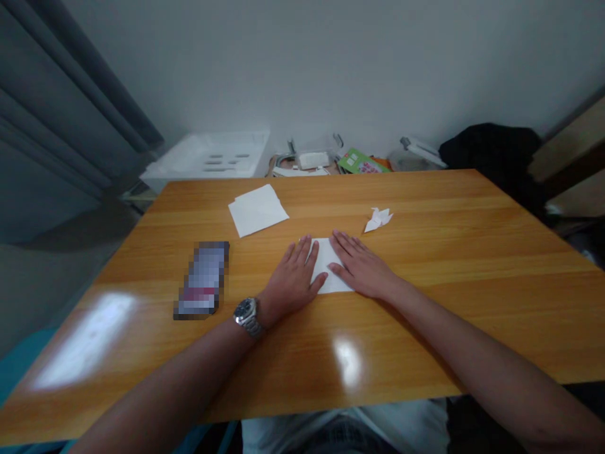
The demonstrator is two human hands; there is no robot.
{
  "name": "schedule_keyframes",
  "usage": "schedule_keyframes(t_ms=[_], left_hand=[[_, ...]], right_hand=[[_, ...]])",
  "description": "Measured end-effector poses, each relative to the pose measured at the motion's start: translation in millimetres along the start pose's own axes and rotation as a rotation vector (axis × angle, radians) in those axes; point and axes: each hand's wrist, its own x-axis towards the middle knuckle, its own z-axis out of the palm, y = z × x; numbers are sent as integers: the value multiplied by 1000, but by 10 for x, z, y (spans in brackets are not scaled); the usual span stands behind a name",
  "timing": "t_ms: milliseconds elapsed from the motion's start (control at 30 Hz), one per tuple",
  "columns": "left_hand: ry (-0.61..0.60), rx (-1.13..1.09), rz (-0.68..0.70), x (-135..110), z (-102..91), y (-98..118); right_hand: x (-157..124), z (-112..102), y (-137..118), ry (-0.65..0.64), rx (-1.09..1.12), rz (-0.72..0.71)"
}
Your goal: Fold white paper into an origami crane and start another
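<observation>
A small white sheet of paper (326, 261) lies flat on the wooden table (425, 246) in front of me. My left hand (293, 275), with a metal watch (246, 313) on its wrist, rests flat over the paper's left side. Over the right side lies my right hand (362, 263), palm down with its fingers stretched out. Both hands cover the paper's side edges, and its middle strip shows between them. Just beyond my right hand stands a folded white paper bird (379, 219).
A few white paper sheets (258, 210) lie at the back left of the table. Nearer to me on the left is a phone (202, 279) with a blurred screen. Behind the table are a white foam tray (222, 154), a green packet (362, 161) and a black cloth (491, 151).
</observation>
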Motion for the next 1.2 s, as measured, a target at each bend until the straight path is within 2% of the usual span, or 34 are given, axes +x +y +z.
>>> schedule_keyframes(t_ms=[133, 533, 833, 1000, 1200], left_hand=[[6, -3, -2, -1, 13, -9], [-16, -94, -20, -6, 2, -55], [-132, -179, 103, -5, -150, -141], [-146, -164, 143, -31, -148, -160], [-151, -170, 138, -22, -175, -167]], right_hand=[[-1, -26, 45, -26, -33, 39], [-12, -5, 76, 24, -6, 47], [-6, -1, 93, 24, 8, 40], [-4, -8, 108, 7, 43, 46], [-20, 1, 152, 55, 122, 12]])
